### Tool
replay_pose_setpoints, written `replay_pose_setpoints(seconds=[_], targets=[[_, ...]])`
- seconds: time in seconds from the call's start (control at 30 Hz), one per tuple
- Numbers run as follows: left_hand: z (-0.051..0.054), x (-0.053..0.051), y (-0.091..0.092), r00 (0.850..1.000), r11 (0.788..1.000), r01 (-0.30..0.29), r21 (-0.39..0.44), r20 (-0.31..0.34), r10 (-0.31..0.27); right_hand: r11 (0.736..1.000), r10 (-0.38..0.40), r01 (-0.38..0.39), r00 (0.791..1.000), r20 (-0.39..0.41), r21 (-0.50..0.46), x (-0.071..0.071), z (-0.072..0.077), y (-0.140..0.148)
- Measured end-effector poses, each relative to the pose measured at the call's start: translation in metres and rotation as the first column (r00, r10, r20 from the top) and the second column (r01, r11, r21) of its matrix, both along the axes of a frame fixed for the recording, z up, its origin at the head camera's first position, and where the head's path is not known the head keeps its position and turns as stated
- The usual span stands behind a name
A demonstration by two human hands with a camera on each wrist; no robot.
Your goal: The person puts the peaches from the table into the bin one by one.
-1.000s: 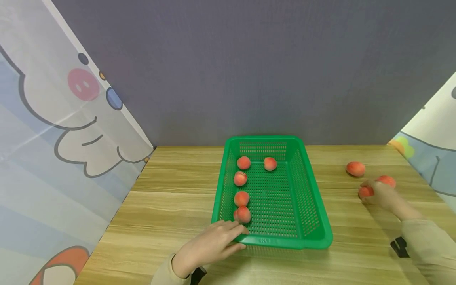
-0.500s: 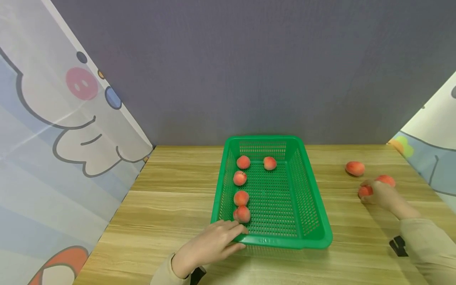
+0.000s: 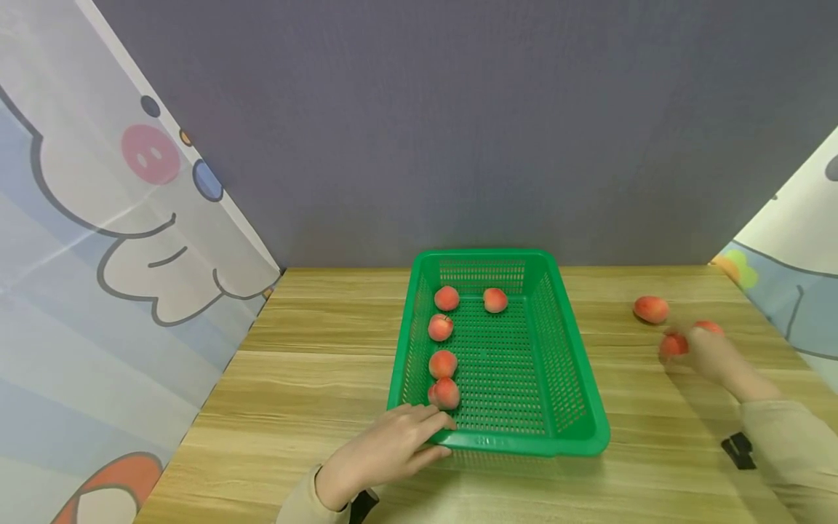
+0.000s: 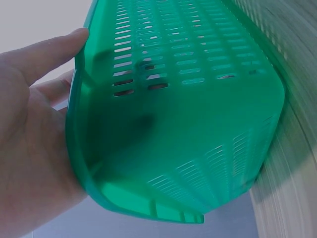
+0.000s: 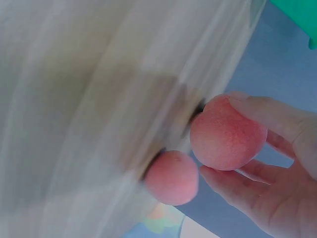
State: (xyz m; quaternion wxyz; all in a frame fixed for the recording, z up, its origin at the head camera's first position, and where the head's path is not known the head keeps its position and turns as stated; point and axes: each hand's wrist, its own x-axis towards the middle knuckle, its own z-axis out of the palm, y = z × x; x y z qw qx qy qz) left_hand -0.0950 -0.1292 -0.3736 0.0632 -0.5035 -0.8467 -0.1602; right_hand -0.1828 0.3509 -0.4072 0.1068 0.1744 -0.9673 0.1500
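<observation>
My right hand (image 3: 713, 356), blurred in the head view, is at a peach (image 3: 674, 345) on the right of the wooden table. In the right wrist view, the thumb and fingers lie on opposite sides of this peach (image 5: 228, 136) and pinch it; whether it touches the table is unclear. Close by lies a second peach (image 5: 172, 177), partly covered by the hand in the head view. A third peach (image 3: 651, 309) sits farther back. With thumb outside and fingers over the rim, my left hand (image 3: 389, 451) holds the near left corner of a green plastic basket (image 3: 511, 442).
Several peaches are in the basket, mostly along its left side, such as this peach (image 3: 442, 364); one peach (image 3: 495, 300) lies near its back wall. A grey panel (image 3: 484, 131) rises behind the wooden table (image 3: 314, 356). Cartoon-printed sheets (image 3: 118, 255) flank the table.
My right hand has shifted slightly right and blurred, and more of the peach between its fingers shows. The left hand, the basket and the peaches in it stay as they were.
</observation>
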Motion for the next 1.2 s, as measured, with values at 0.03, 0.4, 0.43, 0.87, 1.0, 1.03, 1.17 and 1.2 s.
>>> replay_pose_setpoints(seconds=[0.03,0.4,0.43,0.87,1.0,1.03,1.17,1.2], targets=[[0.000,0.000,0.000,1.000,1.000,0.000,0.000,0.001,0.000,1.000,-0.010,0.010,1.000,0.015,0.003,0.000,0.002,-0.001],[0.001,0.000,0.000,1.000,1.000,-0.005,-0.004,0.007,0.005,1.000,0.015,-0.014,0.997,-0.075,0.020,-0.001,0.023,-0.016],[0.001,0.000,0.000,1.000,1.000,-0.006,-0.006,0.007,0.006,1.000,0.025,-0.024,0.995,-0.101,0.013,-0.001,0.025,-0.018],[0.001,0.001,0.000,1.000,1.000,-0.002,-0.007,-0.007,0.002,1.000,0.016,-0.015,0.993,-0.114,0.011,0.000,0.059,-0.044],[0.001,0.001,0.000,1.000,1.000,-0.003,-0.005,-0.022,0.003,0.999,0.038,-0.035,0.987,-0.158,0.020,-0.001,0.071,-0.053],[0.000,0.001,0.000,1.000,1.000,-0.003,-0.004,-0.024,0.003,0.999,0.042,-0.039,0.985,-0.168,0.019,-0.002,0.073,-0.055],[0.000,0.001,0.000,1.000,1.000,-0.004,-0.002,-0.031,0.004,0.998,0.052,-0.047,0.982,-0.181,0.029,-0.003,0.084,-0.064],[0.000,0.001,0.000,1.000,1.000,-0.004,-0.001,-0.030,0.004,0.998,0.054,-0.049,0.983,-0.175,0.033,-0.004,0.087,-0.066]])
